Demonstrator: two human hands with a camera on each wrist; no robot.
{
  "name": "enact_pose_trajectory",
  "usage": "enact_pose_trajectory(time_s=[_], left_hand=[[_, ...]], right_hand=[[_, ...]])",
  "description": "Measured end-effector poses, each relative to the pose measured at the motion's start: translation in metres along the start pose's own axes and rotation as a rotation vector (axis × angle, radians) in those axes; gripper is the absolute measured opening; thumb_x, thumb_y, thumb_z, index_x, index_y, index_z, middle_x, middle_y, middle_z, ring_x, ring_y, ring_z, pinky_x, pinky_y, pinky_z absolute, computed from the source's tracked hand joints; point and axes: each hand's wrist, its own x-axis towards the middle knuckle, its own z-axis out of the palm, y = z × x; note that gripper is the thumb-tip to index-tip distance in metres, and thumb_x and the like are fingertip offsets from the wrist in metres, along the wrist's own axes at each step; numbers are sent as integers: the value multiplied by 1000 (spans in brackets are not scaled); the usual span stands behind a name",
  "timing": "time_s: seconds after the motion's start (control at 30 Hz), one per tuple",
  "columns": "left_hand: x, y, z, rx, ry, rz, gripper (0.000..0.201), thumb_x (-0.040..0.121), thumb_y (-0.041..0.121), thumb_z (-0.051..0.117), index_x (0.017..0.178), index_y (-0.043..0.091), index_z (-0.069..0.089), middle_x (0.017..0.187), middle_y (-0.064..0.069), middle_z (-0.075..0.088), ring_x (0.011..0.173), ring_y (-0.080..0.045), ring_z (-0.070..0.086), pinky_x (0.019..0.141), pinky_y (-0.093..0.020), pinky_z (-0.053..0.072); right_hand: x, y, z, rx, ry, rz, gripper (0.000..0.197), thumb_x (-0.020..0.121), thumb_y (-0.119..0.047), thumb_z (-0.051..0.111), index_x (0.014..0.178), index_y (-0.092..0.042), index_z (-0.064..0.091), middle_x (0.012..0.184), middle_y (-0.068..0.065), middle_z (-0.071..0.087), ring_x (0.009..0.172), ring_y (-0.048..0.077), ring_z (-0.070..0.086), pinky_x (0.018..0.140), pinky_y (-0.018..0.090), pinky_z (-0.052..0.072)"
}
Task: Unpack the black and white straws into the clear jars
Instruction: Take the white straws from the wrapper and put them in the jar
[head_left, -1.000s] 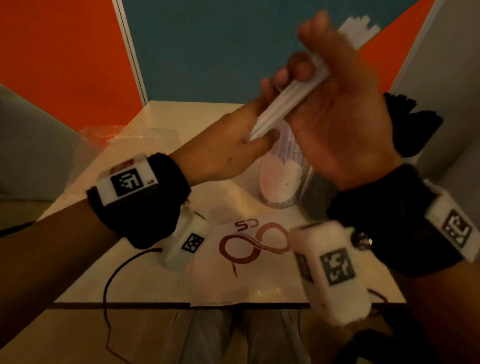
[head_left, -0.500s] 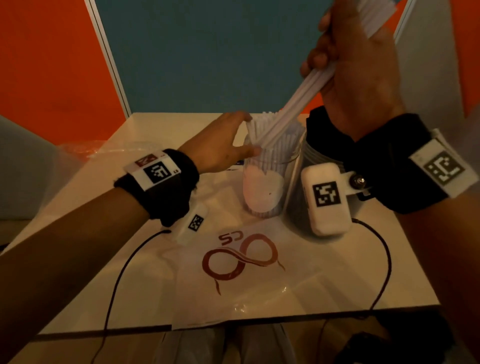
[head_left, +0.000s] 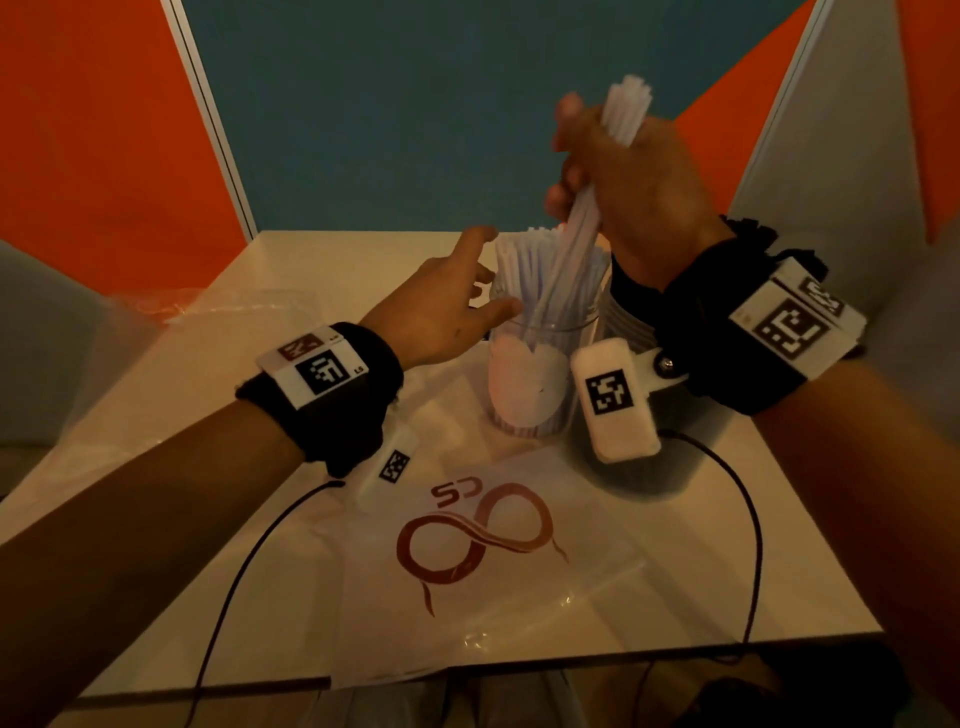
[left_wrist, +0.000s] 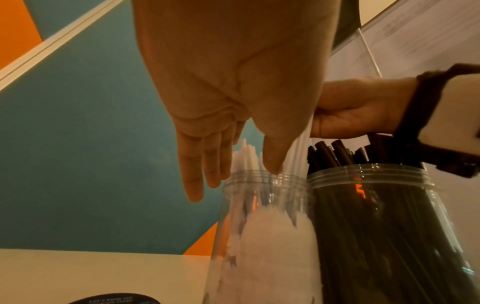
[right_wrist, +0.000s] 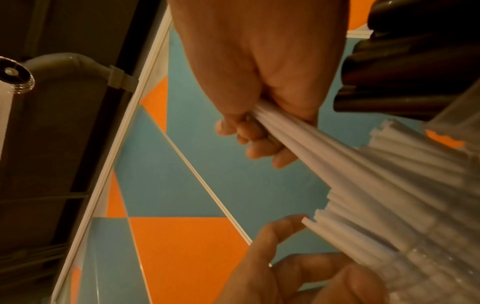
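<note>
Right hand (head_left: 623, 192): raised above the jars, fingers curled round a bundle of thin white plastic straws (head_left: 582, 223); grip closed on the bundle at mid-length, upper ends sticking out above the fist, lower ends reaching down into the jar mouth.
Left hand (head_left: 441, 312): beside the jar rim, fingers straight and relaxed, grip open, holding nothing; thumb tip at the near edge of the rim, fingertips close to the straw tops.
Clear round plastic jar with threaded neck (head_left: 535, 374): upright on the table, packed with white straws standing on end, tops fanned above the rim; pale white patch on the near wall.
Second clear plastic jar (left_wrist: 384, 216): just right of the first, walls touching or nearly so; filled with black plastic straws (left_wrist: 335, 154), tops above the rim; mostly hidden behind the right wrist in the head view.
Clear plastic bag with red looped logo (head_left: 478, 545): flat on the table in front of the jars, near edge hanging past the table edge.
Crumpled clear plastic wrap (head_left: 218, 306): far left of the table.
Pale table (head_left: 337, 260): carries jars, bag, wrap.
Black cables (head_left: 244, 561): trailing across the table from both wrist cameras.
Backdrop: orange and teal wall panels (head_left: 389, 104).
</note>
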Motion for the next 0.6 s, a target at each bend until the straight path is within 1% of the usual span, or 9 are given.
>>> enact_pose_trajectory(time_s=[0.07, 0.13, 0.2, 0.27, 0.33, 0.4, 0.5, 0.57, 0.6], left_hand=[[1, -1, 1, -5, 0, 8, 70, 90, 39, 61, 144, 20, 21, 140, -11, 48, 124, -20, 49, 85, -23, 40], [1, -1, 2, -30, -3, 20, 77, 89, 39, 63, 147, 20, 16, 148, -9, 39, 132, -18, 40, 77, -9, 40], [0, 0, 2, -57, -20, 25, 85, 88, 38, 64, 150, 21, 8, 153, -8, 30, 137, -18, 33, 66, 6, 36], [1, -1, 3, -55, -41, 38, 88, 89, 37, 63, 151, 21, 3, 155, -8, 28, 138, -18, 33, 63, 10, 32], [1, -1, 3, -29, -60, 61, 86, 90, 37, 61, 151, 22, 2, 154, -6, 30, 133, -17, 37, 64, 7, 33], [1, -1, 4, 6, -85, 94, 82, 92, 36, 59, 151, 23, 4, 153, -3, 33, 127, -17, 43, 71, -1, 34], [0, -3, 4, 48, -106, 103, 81, 92, 36, 59, 151, 25, 4, 150, -4, 37, 125, -19, 47, 84, -14, 34], [0, -5, 5, 46, -104, 107, 81, 92, 36, 60, 151, 25, 5, 150, -4, 38, 125, -17, 47, 86, -17, 36], [0, -5, 5, 39, -107, 111, 81, 92, 36, 60, 151, 25, 5, 149, -3, 39, 124, -15, 47, 87, -16, 36]], right_hand=[[1, 4, 3, -52, -44, 78, 27, 95, -27, 55, 73, -11, 51, 56, 1, 51, 55, 15, 59, 67, 36, 56], [2, 4, 4, -109, -79, 116, 27, 92, -28, 59, 74, -9, 53, 63, 5, 56, 64, 19, 64, 75, 40, 57], [3, 3, 4, -160, -94, 149, 27, 87, -30, 66, 83, -6, 55, 72, 6, 57, 72, 21, 66, 78, 41, 56], [4, 2, 5, -186, -72, 174, 36, 80, -29, 74, 97, -8, 50, 85, 5, 59, 78, 20, 65, 76, 35, 56], [4, 2, 5, -187, -32, 167, 49, 76, -23, 77, 108, -12, 41, 99, 5, 54, 80, 18, 61, 67, 27, 53], [2, 2, 5, -290, 9, 73, 63, 73, -21, 80, 116, -18, 34, 104, 1, 50, 85, 13, 56, 67, 24, 50], [-2, 3, 7, -528, 40, -161, 78, 74, -20, 79, 134, -20, 30, 128, -3, 43, 115, 14, 49, 92, 28, 47], [-5, 3, 11, -651, 5, -212, 73, 80, -23, 72, 140, -21, 31, 138, -1, 42, 124, 16, 44, 97, 25, 39], [-7, 3, 13, -740, -34, -178, 66, 85, -28, 67, 141, -22, 33, 141, 2, 42, 128, 17, 42, 98, 24, 36]])
